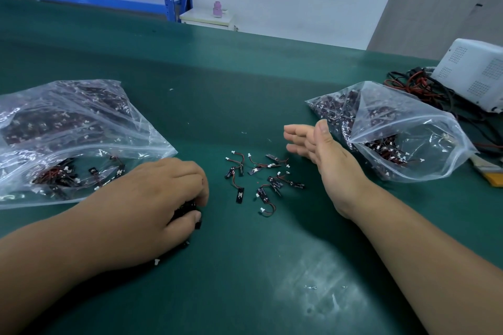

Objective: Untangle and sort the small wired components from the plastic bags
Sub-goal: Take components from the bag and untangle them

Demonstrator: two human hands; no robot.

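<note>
The loose wired parts (258, 179) lie scattered on the green mat (245, 266) between my hands; my left hand (160, 198) curls around a bunch of parts (187, 208), low on the mat; my right hand (324, 152) has its fingers relaxed and holds nothing, just beside the right bag (408, 144); the left bag (68, 130) lies near my left hand; both bags hold more parts.

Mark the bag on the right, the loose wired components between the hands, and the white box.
Right bag (435, 149): head view, clear plastic wall.
Loose wired components (274, 185): head view, black strip mid-pile.
White box (473, 73): head view, perforated top face.
</note>
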